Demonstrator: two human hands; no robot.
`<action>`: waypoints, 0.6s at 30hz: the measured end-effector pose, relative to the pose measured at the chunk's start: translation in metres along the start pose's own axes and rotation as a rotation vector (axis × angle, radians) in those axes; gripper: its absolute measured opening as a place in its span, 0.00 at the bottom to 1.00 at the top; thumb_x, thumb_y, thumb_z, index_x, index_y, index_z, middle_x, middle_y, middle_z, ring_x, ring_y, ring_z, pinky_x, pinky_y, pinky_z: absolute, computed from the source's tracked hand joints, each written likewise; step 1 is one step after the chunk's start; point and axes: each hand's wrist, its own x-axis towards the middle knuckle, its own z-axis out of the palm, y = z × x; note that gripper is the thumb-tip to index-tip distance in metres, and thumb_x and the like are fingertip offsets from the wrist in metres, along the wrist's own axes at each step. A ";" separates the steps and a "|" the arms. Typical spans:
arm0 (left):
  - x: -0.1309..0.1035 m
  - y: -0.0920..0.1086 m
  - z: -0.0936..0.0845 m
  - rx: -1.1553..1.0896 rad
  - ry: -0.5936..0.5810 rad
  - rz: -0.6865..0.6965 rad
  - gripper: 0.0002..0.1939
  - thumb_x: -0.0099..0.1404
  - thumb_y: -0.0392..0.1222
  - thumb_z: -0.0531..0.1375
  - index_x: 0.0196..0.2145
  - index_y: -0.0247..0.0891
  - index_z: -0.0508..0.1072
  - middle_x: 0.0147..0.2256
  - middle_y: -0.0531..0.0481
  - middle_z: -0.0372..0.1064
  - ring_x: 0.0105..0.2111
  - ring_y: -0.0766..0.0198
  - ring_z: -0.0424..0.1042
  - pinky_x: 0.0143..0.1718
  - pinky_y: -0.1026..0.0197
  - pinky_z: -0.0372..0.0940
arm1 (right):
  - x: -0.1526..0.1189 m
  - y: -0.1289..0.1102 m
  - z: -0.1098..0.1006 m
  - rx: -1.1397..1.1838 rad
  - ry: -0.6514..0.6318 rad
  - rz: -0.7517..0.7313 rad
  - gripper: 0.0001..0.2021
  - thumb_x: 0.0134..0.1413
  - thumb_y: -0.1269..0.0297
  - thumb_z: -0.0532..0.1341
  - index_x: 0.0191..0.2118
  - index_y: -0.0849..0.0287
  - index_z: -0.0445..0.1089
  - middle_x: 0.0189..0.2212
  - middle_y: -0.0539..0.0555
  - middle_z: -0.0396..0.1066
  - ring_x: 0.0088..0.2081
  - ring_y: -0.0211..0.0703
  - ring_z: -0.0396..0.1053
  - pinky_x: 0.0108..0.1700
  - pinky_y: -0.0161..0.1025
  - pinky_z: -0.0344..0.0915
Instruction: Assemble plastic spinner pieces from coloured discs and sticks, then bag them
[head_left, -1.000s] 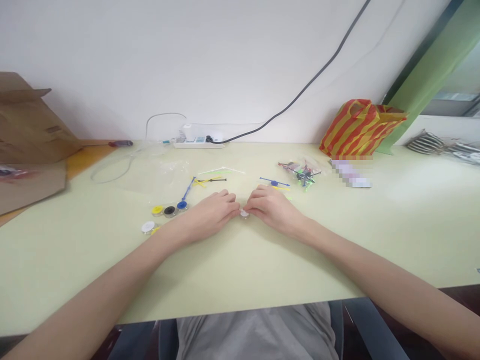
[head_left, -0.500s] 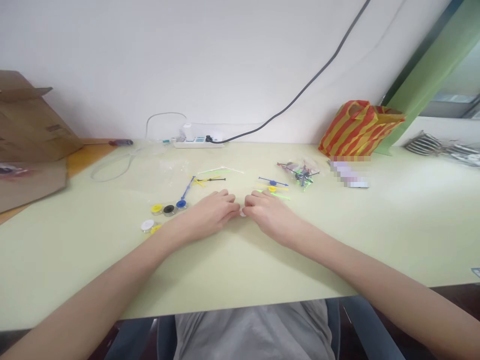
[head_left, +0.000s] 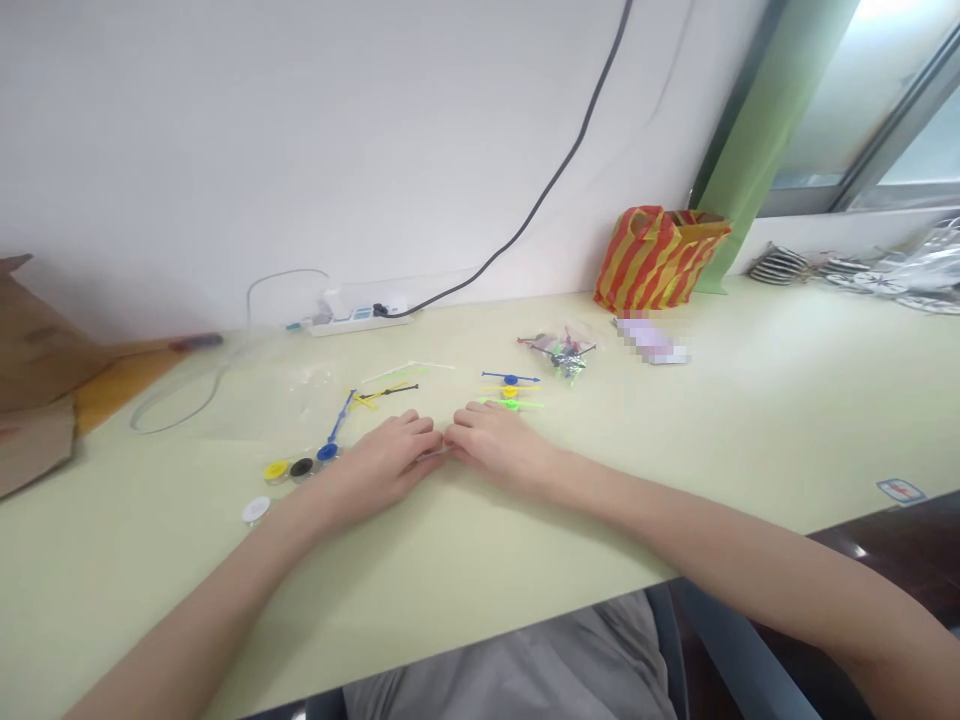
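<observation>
A pale green table [head_left: 525, 570] stands against a white wall [head_left: 375, 130]. In the middle, the left hand [head_left: 394, 460] and the right hand [head_left: 502, 448] meet, their fingers curled nearly closed, pinching between them a small pale piece [head_left: 443, 451], mostly hidden. At the left lie a yellow disc [head_left: 276, 469], a black disc [head_left: 301, 467] and a blue disc [head_left: 327, 452]. At the far right stands a striped bag [head_left: 649, 260].
</observation>
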 end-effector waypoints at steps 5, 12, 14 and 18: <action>-0.002 -0.002 -0.006 -0.037 -0.044 0.024 0.16 0.77 0.45 0.49 0.35 0.40 0.72 0.34 0.47 0.67 0.39 0.55 0.65 0.40 0.54 0.59 | -0.001 -0.011 0.000 -0.234 0.000 -0.089 0.09 0.67 0.78 0.54 0.42 0.67 0.71 0.38 0.61 0.73 0.43 0.52 0.69 0.43 0.44 0.62; -0.003 -0.003 -0.009 -0.118 -0.015 0.096 0.14 0.72 0.38 0.51 0.29 0.40 0.70 0.32 0.47 0.68 0.36 0.55 0.65 0.40 0.53 0.61 | -0.007 -0.024 -0.008 -0.381 0.050 -0.247 0.15 0.66 0.82 0.47 0.41 0.70 0.71 0.35 0.64 0.73 0.40 0.52 0.70 0.39 0.44 0.63; -0.005 0.000 -0.009 -0.136 -0.030 0.104 0.13 0.70 0.36 0.51 0.29 0.40 0.70 0.33 0.47 0.69 0.37 0.55 0.65 0.40 0.54 0.61 | -0.011 -0.033 -0.014 -0.381 0.071 -0.279 0.17 0.66 0.83 0.45 0.42 0.70 0.71 0.36 0.65 0.74 0.40 0.51 0.70 0.39 0.44 0.63; -0.005 0.006 -0.009 -0.151 -0.039 0.090 0.11 0.67 0.34 0.51 0.28 0.40 0.68 0.33 0.47 0.69 0.39 0.54 0.65 0.40 0.55 0.61 | -0.015 -0.041 -0.023 -0.289 0.032 -0.249 0.12 0.64 0.82 0.50 0.41 0.68 0.71 0.37 0.64 0.75 0.43 0.52 0.71 0.42 0.44 0.63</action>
